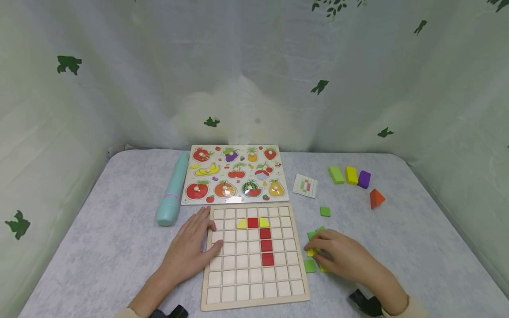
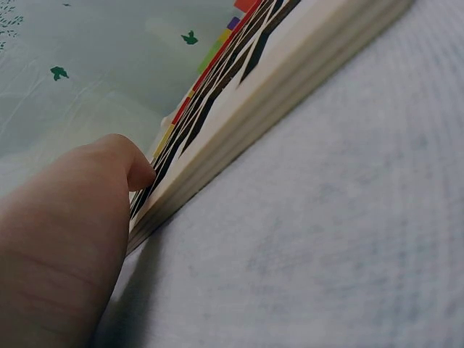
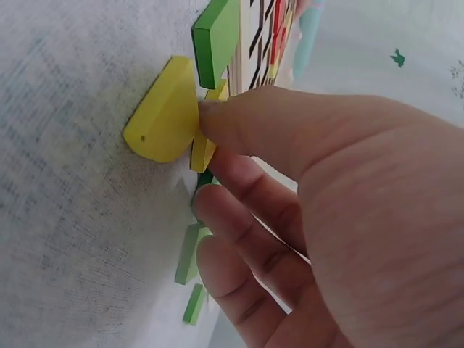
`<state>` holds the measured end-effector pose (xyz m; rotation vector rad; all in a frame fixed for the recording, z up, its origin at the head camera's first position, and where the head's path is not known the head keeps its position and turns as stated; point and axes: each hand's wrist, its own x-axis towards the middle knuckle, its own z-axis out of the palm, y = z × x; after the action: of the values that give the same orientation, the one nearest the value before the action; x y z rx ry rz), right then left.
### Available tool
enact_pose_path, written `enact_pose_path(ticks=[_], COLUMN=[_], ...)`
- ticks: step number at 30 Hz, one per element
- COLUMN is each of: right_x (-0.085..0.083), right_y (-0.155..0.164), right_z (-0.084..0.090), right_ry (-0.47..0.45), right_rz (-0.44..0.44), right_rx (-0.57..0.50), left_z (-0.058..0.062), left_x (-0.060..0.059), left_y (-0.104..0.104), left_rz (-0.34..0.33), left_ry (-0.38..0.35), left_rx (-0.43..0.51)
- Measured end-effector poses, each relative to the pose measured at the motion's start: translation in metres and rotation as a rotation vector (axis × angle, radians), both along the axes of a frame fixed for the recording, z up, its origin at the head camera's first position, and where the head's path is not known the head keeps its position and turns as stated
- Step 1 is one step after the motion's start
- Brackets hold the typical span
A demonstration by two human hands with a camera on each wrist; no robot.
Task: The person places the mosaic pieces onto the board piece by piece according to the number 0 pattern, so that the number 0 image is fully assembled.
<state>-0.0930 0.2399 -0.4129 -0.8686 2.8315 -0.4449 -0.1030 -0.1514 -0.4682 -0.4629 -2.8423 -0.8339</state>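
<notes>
A wooden grid board lies in the middle of the table, bearing several red square tiles and two yellow rounded tiles. Along its left edge rests my left hand, with the thumb and a fingertip touching the board. My right hand is just beyond the board's right edge, pinching a yellow tile between thumb and index finger. Beside it on the cloth lie another yellow tile and several green tiles, some partly hidden by the hand.
Behind the board lies a fruit peg puzzle, with a teal bottle-shaped object to its left. A small pattern card is to its right. Farther right sit a green block, yellow block, purple block and red-orange block.
</notes>
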Motion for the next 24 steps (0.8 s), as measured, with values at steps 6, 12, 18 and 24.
enact_pose_path(ticks=[6, 12, 18, 24], right_x=[-0.002, -0.003, -0.002, 0.002], right_y=[0.001, -0.002, -0.02, -0.044], right_z=[-0.002, -0.004, -0.001, -0.002], right_ry=[-0.009, -0.012, -0.016, -0.027], right_rz=[0.018, 0.019, 0.096, 0.222], right_rx=[-0.054, -0.096, -0.171, -0.226], left_z=[-0.001, -0.001, 0.001, 0.001], left_x=[0.0, 0.0, 0.001, 0.001], left_y=[0.0, -0.001, 0.0, 0.0], left_rz=[-0.004, -0.005, 0.001, 0.003], left_ry=[0.017, 0.012, 0.019, 0.023], left_rx=[0.012, 0.011, 0.001, 0.007])
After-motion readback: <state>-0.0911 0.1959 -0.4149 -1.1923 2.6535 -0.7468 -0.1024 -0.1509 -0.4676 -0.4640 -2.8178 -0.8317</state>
